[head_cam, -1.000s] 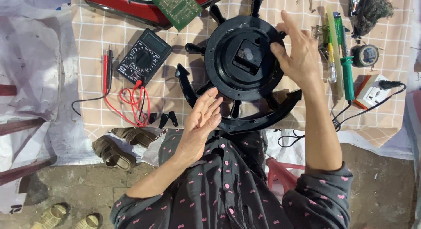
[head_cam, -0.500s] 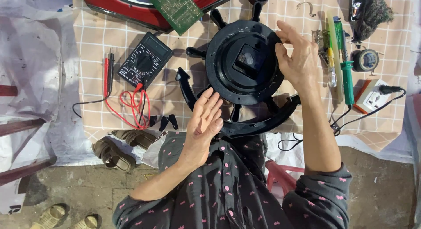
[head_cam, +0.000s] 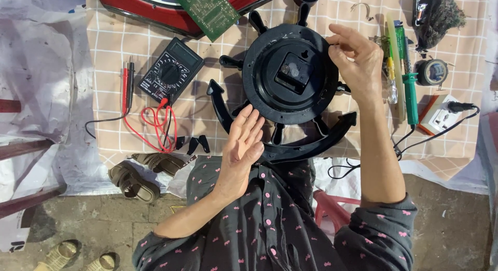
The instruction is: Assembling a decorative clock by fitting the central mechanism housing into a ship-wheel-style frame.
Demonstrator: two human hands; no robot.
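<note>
A black wall clock [head_cam: 280, 94] shaped like a ship's wheel with an anchor lies face down on the checked cloth, its small movement box [head_cam: 293, 71] showing in the middle. My left hand [head_cam: 241, 146] rests flat, fingers together and extended, against the clock's near rim. My right hand [head_cam: 354, 58] pinches the far right edge of the round back with its fingertips.
A black multimeter [head_cam: 170, 72] with red and black probes [head_cam: 127, 80] lies to the left. A green circuit board [head_cam: 209, 10] leans on a red casing [head_cam: 155, 14]. Green screwdrivers [head_cam: 409, 79], a tape roll [head_cam: 432, 71] and a white socket [head_cam: 439, 115] sit right. Sandals [head_cam: 136, 175] lie on the ground.
My right hand has slid from the clock's back to its far right rim and now pinches it. The clock has shifted slightly. My left hand stays at the near rim.
</note>
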